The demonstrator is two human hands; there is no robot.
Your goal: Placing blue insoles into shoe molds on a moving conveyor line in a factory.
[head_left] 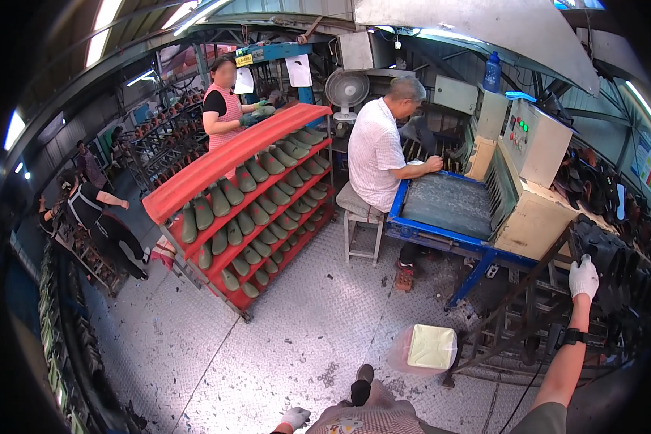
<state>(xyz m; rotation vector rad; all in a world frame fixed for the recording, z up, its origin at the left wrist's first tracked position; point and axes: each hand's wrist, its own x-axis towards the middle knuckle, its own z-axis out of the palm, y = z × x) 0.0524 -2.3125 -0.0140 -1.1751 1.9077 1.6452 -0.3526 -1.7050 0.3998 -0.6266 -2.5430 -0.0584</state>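
My right hand, in a white knit glove with a dark band on the wrist, reaches out at the right. It is closed at the edge of a dark metal rack, right beside black shoe parts hanging or stacked there. What its fingers grip is too small to make out. Low in the view, my left hand, also white-gloved, hangs beside my body with its fingers loosely apart and nothing visible in it.
A yellowish square tub in clear plastic stands on the metal floor. Ahead, a seated person works at a blue-framed machine. A red wheeled rack carries green shoe lasts; another person stands behind it. More people are at the left.
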